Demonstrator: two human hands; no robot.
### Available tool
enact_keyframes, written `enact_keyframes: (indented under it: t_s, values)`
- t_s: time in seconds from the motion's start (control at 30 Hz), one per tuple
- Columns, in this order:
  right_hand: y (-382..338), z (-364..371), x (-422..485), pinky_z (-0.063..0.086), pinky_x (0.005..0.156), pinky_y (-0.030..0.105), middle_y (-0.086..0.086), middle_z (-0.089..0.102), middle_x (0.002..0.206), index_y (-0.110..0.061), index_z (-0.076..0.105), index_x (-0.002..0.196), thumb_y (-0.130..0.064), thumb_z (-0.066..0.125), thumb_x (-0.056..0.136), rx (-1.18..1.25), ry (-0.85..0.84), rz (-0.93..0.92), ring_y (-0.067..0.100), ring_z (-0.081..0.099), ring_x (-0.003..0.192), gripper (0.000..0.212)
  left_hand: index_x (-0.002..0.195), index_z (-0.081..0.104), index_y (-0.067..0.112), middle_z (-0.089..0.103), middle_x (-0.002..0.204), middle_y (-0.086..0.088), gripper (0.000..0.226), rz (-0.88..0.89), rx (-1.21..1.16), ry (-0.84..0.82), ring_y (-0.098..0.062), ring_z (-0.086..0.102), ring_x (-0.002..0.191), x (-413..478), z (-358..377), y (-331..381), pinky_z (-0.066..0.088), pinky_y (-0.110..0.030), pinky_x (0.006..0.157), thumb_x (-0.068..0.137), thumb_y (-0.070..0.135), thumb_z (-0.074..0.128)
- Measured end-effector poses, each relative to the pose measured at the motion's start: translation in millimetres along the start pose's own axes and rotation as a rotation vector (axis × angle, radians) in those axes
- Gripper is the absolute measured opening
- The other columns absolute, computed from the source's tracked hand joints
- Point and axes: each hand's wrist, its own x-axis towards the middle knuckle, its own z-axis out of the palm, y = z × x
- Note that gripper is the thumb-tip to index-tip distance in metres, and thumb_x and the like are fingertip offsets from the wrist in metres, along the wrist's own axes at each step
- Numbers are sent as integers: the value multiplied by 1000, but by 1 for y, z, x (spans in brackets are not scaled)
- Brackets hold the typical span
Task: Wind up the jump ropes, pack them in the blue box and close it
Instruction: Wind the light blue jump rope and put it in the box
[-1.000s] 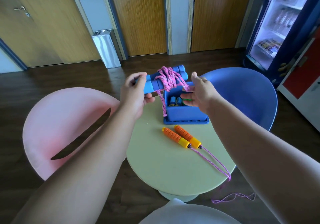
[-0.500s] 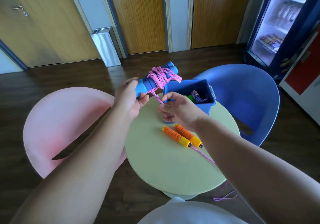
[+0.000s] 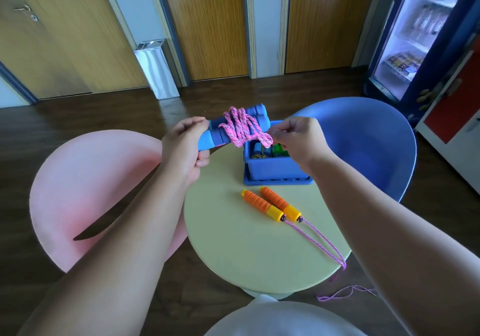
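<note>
Blue-handled jump rope (image 3: pixel 235 130), head view: held in the air just above and to the left of the blue box (image 3: pixel 275 171), over the far side of the round table (image 3: pixel 246 252). Its two foam handles lie side by side, with the pink cord (image 3: pixel 241 126) wound across them in a thick bundle. Left hand (image 3: pixel 185 151) is wrapped fully around the near ends of the handles. Right hand (image 3: pixel 298 138) pinches the loose end of the cord at the bundle's right side, thumb against fingertips.

Handling, as judged: light. The handles look soft, grippy and slightly compressible. The cord is limp and braided, and likely to spring loose if the last turn is not tucked. It is best held across both handles and the windings together, so the bundle goes into the box as one piece.

Blue box stands open on the table and already holds other wound ropes; room for this bundle looks tight. Orange-handled jump rope (image 3: pixel 271 204) lies unwound in front of the box, its cord trailing over the table edge to the floor.

Change from half a second earlier: the right hand was low, in front of the box, drawing a hanging tail of cord downward. It is now raised to the bundle and no tail hangs. Left-hand grip unchanged. Orange-handled jump rope not moved.
</note>
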Motion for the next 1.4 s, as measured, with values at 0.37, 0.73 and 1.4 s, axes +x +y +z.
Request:
enact_keyframes:
  t_s: [0.37,0.73,1.4]
  values:
    - [-1,-7,-28,51,58,12,0,70,72,-8,74,89,-7,75,88,-209,-24,-94,-4,62,56,2,81,68,27,56,78,-7,22,285,222,-84,-21,41,48,-14,-21,-19,30,-22,42,95,10,71]
    - [18,-17,-36,60,76,39,0,67,76,-16,74,99,-8,81,82,-75,52,160,17,62,68,21,89,67,27,64,76,14,14,537,524,-102,-11,55,58,-31,-13,-45,46,-25,53,93,15,72]
    - [37,-9,-60,47,78,49,-9,29,57,-26,26,63,12,54,77,-230,235,-190,11,37,52,49,89,58,43,71,99,5,16,638,540,64,-16,66,97,-53,34,-100,54,-34,84,89,29,67]
